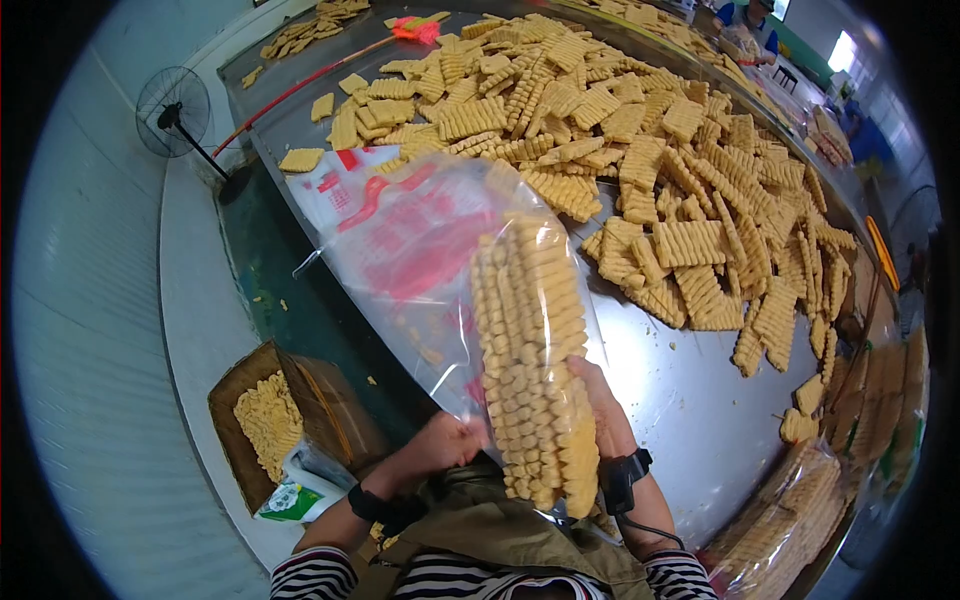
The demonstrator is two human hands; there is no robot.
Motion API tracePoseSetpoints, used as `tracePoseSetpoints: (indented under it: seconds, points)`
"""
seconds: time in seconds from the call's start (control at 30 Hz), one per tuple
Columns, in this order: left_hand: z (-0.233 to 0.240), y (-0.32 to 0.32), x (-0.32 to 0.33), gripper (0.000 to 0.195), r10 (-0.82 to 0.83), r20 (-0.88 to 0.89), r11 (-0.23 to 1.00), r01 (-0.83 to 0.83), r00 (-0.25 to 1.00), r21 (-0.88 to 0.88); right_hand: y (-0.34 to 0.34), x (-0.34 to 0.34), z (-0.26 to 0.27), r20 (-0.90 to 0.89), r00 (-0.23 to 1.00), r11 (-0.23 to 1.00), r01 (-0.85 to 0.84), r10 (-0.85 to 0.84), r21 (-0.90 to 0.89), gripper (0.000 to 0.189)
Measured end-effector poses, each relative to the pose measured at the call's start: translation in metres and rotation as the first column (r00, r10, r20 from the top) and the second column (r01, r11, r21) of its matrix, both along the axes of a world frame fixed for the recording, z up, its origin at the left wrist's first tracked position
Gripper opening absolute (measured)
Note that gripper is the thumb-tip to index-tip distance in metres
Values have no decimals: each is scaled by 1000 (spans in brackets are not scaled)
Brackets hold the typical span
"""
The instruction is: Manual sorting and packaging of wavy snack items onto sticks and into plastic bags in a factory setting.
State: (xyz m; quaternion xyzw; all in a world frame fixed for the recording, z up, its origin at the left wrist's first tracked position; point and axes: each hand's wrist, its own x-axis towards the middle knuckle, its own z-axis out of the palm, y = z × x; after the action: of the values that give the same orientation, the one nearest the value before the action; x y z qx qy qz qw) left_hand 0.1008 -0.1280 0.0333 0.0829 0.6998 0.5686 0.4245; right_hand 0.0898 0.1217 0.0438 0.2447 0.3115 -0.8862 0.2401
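Before my body is a clear plastic bag with red print (427, 255), wrapped around a stack of ridged yellow snack slabs (525, 375). My right hand (600, 401) grips the stack's right side through or at the film; its fingers are partly hidden behind the slabs. Low on the left, my left hand (452, 441) is closed at the bag's near edge, pinching the film. The bag's upper left part lies over more printed plastic bags (330, 184) at the table's edge.
A large heap of loose slabs (600, 127) covers the metal table (675, 405). A filled bag (780, 517) lies at lower right. A red-handled broom (322, 75) lies across the far left corner. On the left are a cardboard box of crumbs (270, 420) and a fan (172, 112). Someone (750, 30) works behind.
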Motion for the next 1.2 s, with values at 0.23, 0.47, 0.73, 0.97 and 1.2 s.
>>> tracePoseSetpoints:
  seconds: [0.23,0.47,0.73,0.97,1.2]
  points:
    - [-21,-20,-14,17,-16,155,995,31,988,-94,12,3,-51,-31,997,997,74,-74,-26,57]
    - [27,6,9,16,-376,-89,922,383,922,65,-12,-17,-1,-355,915,637,159,192,754,78]
    - [17,-2,-10,14,-344,-222,936,314,913,-159,-10,-20,28,-501,854,768,225,142,600,78]
    - [14,19,-2,22,-491,-165,870,490,855,-47,-28,-29,-26,-27,838,-405,292,546,866,96]
    - [-17,23,23,24,-605,-347,796,544,717,-264,-10,-46,4,-276,849,349,117,451,930,100]
